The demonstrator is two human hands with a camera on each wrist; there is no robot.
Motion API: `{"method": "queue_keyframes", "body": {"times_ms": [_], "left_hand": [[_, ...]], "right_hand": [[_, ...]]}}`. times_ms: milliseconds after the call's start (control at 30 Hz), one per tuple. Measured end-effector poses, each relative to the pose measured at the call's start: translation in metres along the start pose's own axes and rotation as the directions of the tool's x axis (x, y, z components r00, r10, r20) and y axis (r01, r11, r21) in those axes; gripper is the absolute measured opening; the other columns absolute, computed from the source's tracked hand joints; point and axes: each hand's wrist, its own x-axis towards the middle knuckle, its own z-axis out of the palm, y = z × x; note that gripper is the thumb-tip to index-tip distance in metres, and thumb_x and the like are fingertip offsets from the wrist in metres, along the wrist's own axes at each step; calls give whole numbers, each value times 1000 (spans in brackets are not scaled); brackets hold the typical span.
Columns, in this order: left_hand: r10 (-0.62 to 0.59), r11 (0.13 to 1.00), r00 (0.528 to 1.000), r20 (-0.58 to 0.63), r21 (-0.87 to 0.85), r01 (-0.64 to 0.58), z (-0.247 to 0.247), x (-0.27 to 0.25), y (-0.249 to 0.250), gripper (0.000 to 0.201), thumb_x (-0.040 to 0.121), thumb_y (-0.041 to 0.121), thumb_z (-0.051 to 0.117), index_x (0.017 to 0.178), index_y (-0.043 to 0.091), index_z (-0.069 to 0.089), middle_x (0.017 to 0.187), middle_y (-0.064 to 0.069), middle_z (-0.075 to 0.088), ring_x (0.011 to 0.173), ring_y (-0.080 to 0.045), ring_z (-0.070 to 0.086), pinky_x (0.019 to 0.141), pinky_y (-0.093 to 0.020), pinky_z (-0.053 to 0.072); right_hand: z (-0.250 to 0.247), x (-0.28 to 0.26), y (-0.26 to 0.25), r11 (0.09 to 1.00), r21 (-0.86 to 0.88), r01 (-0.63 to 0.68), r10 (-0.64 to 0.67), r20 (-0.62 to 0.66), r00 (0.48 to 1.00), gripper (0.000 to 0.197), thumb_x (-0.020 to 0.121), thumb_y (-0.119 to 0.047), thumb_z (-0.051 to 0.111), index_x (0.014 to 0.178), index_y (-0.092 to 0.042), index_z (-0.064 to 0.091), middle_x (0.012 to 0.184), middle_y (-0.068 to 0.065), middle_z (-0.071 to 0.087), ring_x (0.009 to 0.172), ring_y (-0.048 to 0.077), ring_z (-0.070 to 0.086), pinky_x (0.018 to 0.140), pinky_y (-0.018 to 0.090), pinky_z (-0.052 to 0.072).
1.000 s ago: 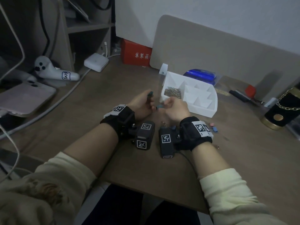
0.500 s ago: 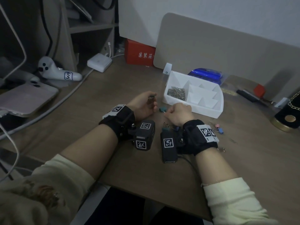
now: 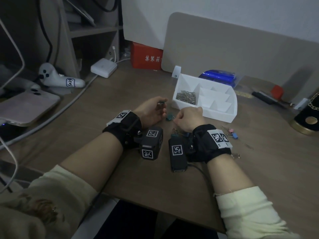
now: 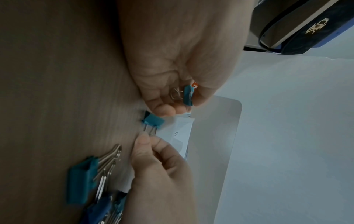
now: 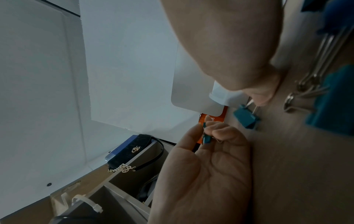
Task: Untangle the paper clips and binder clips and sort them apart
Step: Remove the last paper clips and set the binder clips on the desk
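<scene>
My left hand (image 3: 156, 109) pinches a small teal binder clip (image 4: 188, 95) between thumb and fingers, just above the desk; the same clip (image 5: 206, 137) shows in the right wrist view. My right hand (image 3: 189, 119) pinches the wire handles of a second teal binder clip (image 3: 170, 116) that lies on the desk between the hands (image 4: 153, 121). A tangle of teal and blue binder clips (image 4: 90, 181) lies under my right wrist. The white sorting tray (image 3: 217, 116) holds a heap of paper clips (image 3: 186, 97) in its left compartment.
Pink and blue small clips (image 3: 232, 133) lie right of my right wrist, with a loose clip (image 3: 235, 155) nearer me. A red box (image 3: 146, 56), a white charger (image 3: 103, 67), a controller (image 3: 57, 78), a phone (image 3: 27, 107) and cables sit left and behind. A black round tin (image 3: 307, 118) stands far right.
Both hands have sunk toward the desk. The teal clip in my right hand has come down from the air onto the desk, its handles still pinched. The left hand keeps its clip.
</scene>
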Motion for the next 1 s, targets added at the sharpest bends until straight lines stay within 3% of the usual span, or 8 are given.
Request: {"method": "queue_keyframes", "body": {"times_ms": [100, 167, 267, 367, 500, 700, 833, 1000], "left_hand": [[7, 1000, 1000, 16, 17, -8, 0, 0, 0, 19, 97, 14, 43, 81, 13, 52, 69, 0, 43, 55, -10, 40, 45, -16, 37], [14, 1000, 1000, 23, 25, -15, 1, 0, 0, 18, 97, 13, 43, 82, 13, 52, 69, 0, 43, 56, -10, 39, 46, -17, 37], [24, 998, 1000, 18, 51, -25, 1, 1, 0, 18, 97, 14, 44, 82, 13, 53, 69, 1, 44, 56, -9, 40, 46, -16, 37], [41, 997, 999, 3, 68, -41, 1, 3, -1, 16, 96, 14, 45, 83, 13, 54, 69, 0, 44, 56, -10, 41, 43, -16, 36], [50, 995, 999, 13, 81, -51, 1, 4, 0, 16, 96, 13, 44, 84, 12, 54, 69, -1, 45, 53, -11, 40, 39, -15, 33], [-4, 999, 991, 133, 47, -2, 1, 4, 0, 38, 100, 34, 27, 82, 12, 52, 61, -3, 47, 40, -12, 41, 39, -16, 28], [-63, 998, 979, 194, 15, 61, 2, 2, 1, 51, 100, 47, 22, 82, 8, 51, 54, -3, 47, 38, -14, 44, 37, -14, 25], [-52, 996, 984, 172, 75, 40, 4, -1, -1, 33, 98, 33, 41, 78, 11, 56, 52, 1, 52, 38, -7, 48, 30, -14, 30]], "right_hand": [[0, -3, 1, 1000, 25, 18, -18, 5, 1000, 20, 92, -29, 54, 75, -24, 62, 103, 5, 64, 122, 28, 36, 92, 32, 38], [1, -2, 1, 994, 110, 26, -22, -39, 999, 20, 90, -30, 58, 70, -26, 58, 103, 5, 64, 115, 26, 47, 92, 33, 43], [1, 0, 1, 955, 294, 32, 31, -209, 977, 12, 90, -28, 59, 79, -24, 57, 91, 1, 62, 93, 22, 59, 79, 31, 46], [-2, 0, 0, 867, 485, 114, 52, -317, 947, 8, 90, -26, 61, 86, -21, 57, 82, -5, 60, 82, 17, 58, 72, 29, 45], [-3, -1, -2, 746, 628, 222, 50, -384, 922, 8, 86, -22, 67, 82, -18, 61, 84, -2, 66, 82, 14, 62, 71, 26, 47], [0, 1, -6, 689, 664, 291, -70, -338, 938, 9, 82, -16, 71, 76, -17, 64, 77, 2, 71, 81, 13, 66, 78, 28, 51], [3, 2, -5, 684, 661, 309, -157, -280, 947, 5, 81, -16, 70, 77, -18, 71, 73, 5, 70, 77, 25, 68, 83, 40, 53], [5, 1, -5, 683, 621, 385, -213, -335, 918, 16, 86, -19, 66, 78, -31, 72, 74, 4, 69, 81, 26, 63, 84, 42, 50]]}}
